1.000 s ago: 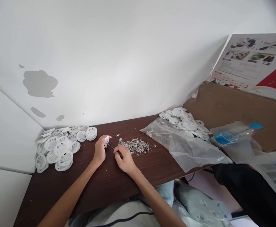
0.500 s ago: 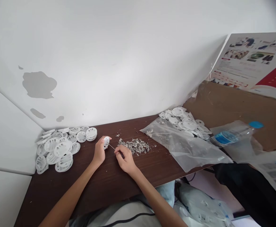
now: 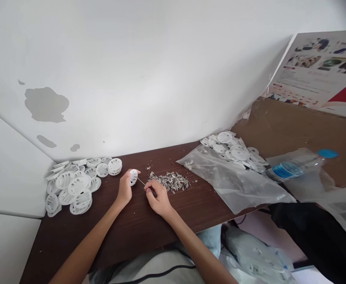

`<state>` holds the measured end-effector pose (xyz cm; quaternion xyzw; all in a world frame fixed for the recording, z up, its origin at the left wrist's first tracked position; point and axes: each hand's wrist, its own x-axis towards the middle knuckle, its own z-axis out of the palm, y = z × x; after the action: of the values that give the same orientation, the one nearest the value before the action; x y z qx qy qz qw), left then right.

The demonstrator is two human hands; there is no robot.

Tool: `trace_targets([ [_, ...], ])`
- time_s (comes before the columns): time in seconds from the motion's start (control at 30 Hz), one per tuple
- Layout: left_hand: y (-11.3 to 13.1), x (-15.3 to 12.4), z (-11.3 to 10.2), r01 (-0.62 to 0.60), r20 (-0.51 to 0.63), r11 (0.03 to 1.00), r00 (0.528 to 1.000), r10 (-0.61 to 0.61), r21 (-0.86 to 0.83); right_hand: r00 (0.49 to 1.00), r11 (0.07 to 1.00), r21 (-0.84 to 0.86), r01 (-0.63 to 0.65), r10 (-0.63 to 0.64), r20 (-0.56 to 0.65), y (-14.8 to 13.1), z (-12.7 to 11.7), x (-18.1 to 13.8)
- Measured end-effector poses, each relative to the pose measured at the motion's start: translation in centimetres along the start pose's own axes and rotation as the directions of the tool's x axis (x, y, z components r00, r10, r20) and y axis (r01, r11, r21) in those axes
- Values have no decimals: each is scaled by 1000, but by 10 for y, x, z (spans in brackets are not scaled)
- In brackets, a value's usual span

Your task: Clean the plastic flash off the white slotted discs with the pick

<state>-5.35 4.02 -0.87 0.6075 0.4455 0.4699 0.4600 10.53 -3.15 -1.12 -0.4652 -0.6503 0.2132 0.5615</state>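
Note:
My left hand [image 3: 125, 188] is closed round a small white slotted plastic disc [image 3: 133, 176], held upright just above the dark wooden table [image 3: 137, 225]. My right hand [image 3: 158, 197] pinches a thin metal pick [image 3: 141, 182] whose tip points at the disc. Right behind my right hand lies a small heap of grey shavings [image 3: 169, 181].
A pile of white slotted discs [image 3: 78, 183] lies at the table's left by the wall. A clear plastic bag [image 3: 234, 181] with more white discs [image 3: 232, 148] lies on the right, beside a brown cardboard sheet [image 3: 294, 134] and a water bottle [image 3: 300, 165] with a blue cap.
Both hands stay in place with the disc and pick; the pick's tip shifts slightly at the disc. The camera view has tilted a little.

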Motion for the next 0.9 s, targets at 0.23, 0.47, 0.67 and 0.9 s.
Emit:
trace_targets([
  [0.23, 7, 1, -2, -28, -7, 999, 1000, 28, 34, 1000, 999, -32, 13, -13, -5, -2, 0, -1],
  [0.47, 6, 1, -2, -31, -9, 999, 999, 31, 36, 999, 997, -58, 41, -40, 9, -5, 0, 1],
  [0.67, 2, 2, -3, -35, -19, 999, 999, 36, 39, 999, 998, -53, 25, -23, 27, -6, -2, 1],
  [0.9, 5, 2, -3, -29, -19, 998, 999, 30, 56, 999, 999, -41, 23, -21, 45, -6, -2, 2],
])
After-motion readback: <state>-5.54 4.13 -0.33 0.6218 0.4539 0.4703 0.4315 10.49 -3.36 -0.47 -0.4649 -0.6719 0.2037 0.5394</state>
